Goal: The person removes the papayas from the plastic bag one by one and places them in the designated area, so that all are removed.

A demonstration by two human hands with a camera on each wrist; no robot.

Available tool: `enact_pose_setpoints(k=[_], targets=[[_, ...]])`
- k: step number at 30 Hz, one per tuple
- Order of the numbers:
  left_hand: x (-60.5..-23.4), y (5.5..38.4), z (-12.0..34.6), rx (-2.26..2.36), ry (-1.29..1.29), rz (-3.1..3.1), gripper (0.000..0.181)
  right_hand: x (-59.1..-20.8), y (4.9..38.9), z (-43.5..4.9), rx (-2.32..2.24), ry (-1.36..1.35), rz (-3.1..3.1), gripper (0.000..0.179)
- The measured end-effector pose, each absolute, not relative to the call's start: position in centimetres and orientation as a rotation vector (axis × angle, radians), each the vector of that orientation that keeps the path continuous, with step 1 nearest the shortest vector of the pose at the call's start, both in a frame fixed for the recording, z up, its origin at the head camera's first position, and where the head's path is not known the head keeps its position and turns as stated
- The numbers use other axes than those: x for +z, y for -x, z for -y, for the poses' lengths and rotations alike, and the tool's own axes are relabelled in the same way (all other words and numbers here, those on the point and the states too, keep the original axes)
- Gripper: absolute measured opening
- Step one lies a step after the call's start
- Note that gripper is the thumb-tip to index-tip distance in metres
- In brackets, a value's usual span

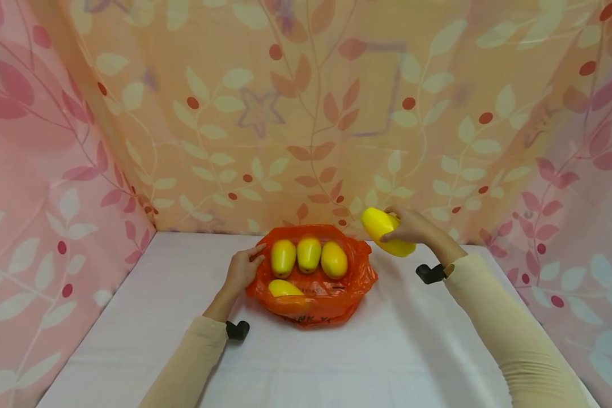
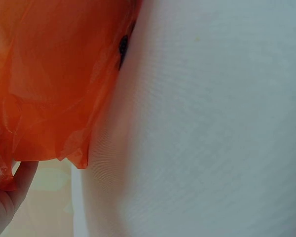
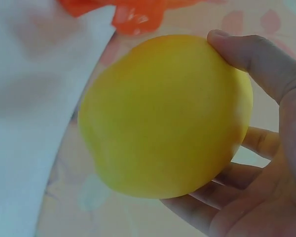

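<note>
An orange-red plastic bag (image 1: 357,277) with dark lettering on its front sits open on the table. Inside it, three yellow mangoes (image 1: 309,254) stand in a row, and another mango (image 1: 284,288) lies in front, partly behind the bag's front edge. On the bag's left rim, my left hand (image 1: 243,269) holds the plastic. In the left wrist view, a finger (image 2: 25,180) shows beside the bag's edge (image 2: 54,108). My right hand (image 1: 417,225) grips a yellow mango (image 1: 379,225) in the air, right of the bag. Thumb and fingers wrap around that mango (image 3: 167,118) in the right wrist view.
A white cloth (image 1: 336,362) covers the table. Patterned curtains with leaves stand behind it (image 1: 311,113) and along both sides. Each wrist wears a black camera mount, one on the left (image 1: 238,330) and one on the right (image 1: 430,274).
</note>
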State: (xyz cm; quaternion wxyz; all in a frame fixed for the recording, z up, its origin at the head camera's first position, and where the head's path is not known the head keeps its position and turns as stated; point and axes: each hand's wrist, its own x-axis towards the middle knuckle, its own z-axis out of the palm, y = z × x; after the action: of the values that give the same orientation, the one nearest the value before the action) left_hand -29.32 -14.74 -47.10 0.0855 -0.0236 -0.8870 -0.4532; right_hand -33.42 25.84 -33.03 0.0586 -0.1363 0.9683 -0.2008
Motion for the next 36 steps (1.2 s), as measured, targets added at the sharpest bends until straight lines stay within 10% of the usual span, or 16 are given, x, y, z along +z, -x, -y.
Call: enact_pose_setpoints(k=[36], targets=[[-47.1,29.2,14.7,-1.394,0.068,2.645,0.038,-41.2,36.5,-29.8,-0.641,0.158,-2.784,0.085]])
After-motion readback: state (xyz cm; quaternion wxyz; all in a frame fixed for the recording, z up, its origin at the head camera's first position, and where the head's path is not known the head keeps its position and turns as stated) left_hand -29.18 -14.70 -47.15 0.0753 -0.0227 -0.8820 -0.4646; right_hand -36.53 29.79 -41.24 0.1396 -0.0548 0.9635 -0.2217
